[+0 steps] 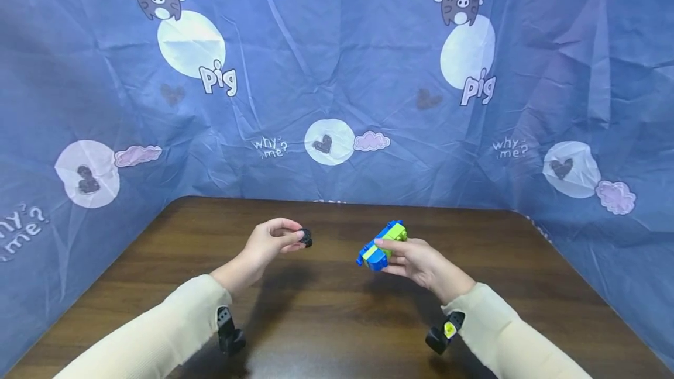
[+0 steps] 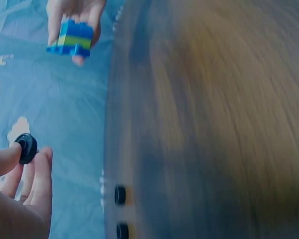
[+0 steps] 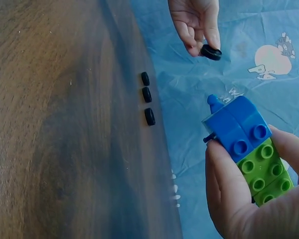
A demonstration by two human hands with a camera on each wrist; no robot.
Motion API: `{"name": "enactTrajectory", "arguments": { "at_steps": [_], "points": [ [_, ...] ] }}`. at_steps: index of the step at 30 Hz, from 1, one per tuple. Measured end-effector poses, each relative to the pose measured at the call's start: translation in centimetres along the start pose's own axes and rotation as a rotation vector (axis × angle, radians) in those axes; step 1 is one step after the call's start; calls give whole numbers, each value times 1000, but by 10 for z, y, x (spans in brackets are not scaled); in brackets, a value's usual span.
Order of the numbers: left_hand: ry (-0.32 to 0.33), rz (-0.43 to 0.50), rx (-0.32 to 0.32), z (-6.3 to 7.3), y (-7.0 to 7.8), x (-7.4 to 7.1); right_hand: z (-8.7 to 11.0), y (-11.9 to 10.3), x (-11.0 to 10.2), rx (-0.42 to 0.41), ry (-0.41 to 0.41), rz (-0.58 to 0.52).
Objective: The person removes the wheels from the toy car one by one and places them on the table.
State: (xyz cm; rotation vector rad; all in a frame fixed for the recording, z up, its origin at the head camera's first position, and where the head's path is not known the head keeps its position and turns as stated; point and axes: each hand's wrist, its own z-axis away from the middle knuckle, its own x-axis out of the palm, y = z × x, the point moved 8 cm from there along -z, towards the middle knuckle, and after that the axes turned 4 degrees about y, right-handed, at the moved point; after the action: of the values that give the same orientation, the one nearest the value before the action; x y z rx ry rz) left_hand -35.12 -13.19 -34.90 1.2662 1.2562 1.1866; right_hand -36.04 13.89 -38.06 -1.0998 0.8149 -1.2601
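Between thumb and fingertips, my left hand [image 1: 270, 245] pinches a small black toy wheel [image 2: 27, 148], raised over the table. My right hand [image 1: 421, 259] grips a toy car body of blue and green building blocks [image 3: 249, 144], tilted, with round studs on its green and blue tops. A blue peg [image 3: 209, 137] sticks out from its side. A gap separates the wheel from the car body in the head view. The palm and fingers of the right hand cover part of the green blocks.
Three more black wheels [image 3: 147, 94] stand in a row near an edge of the brown wooden table [image 1: 326, 320]. A blue printed cloth [image 1: 337, 75] hangs behind the table and along its sides. Each wrist carries a black camera mount [image 1: 229, 332].
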Motion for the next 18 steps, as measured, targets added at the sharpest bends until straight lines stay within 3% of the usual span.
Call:
{"name": "enactTrajectory", "arguments": {
  "at_steps": [5, 11, 18],
  "points": [
    [35, -117, 27, 2, 4, -26, -1, 3, 2, 9, -9, 4],
    [70, -184, 2, 1, 0, -50, -1, 5, 5, 30, -33, -4],
    [160, -263, -49, -12, -13, -96, 1, 6, 5, 36, -62, -3]
  ]
}}
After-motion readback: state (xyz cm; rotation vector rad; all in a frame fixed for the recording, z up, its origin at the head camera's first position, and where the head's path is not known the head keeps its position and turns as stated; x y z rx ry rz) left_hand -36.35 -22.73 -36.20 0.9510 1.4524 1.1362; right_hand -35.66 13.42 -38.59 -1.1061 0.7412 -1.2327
